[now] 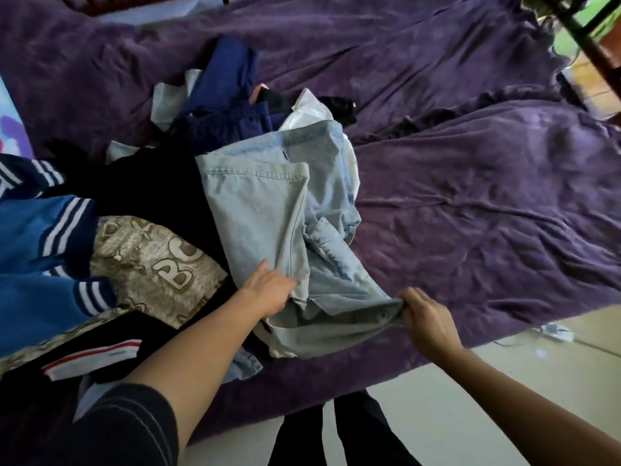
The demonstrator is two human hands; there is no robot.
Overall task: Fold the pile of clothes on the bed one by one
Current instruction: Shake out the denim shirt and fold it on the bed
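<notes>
1. Jeans (268, 210), light-wash denim, lie on the pile of clothes (161, 210) at frame centre, waist end toward 6 o'clock, legs running up toward 12.
2. Left hand (268, 290): fingers curled into a denim fold near the waist, closed on the fabric at the jeans' 7 o'clock edge.
3. Right hand (426, 317): fist closed on the waistband (369, 314), pulling it taut toward 4 o'clock.
4. Pile sits at 9 o'clock of the jeans: blue jacket with white stripes (43, 250), tan lettered fabric (151, 264), black garment (151, 186), navy garment (228, 92) up at 12.
5. All of it rests on a purple bedspread (470, 213); the spread's 3 o'clock half is bare and wrinkled.
6. Pale floor (453, 415) at 5 o'clock, the person's dark trouser legs (336, 432) at 6.
</notes>
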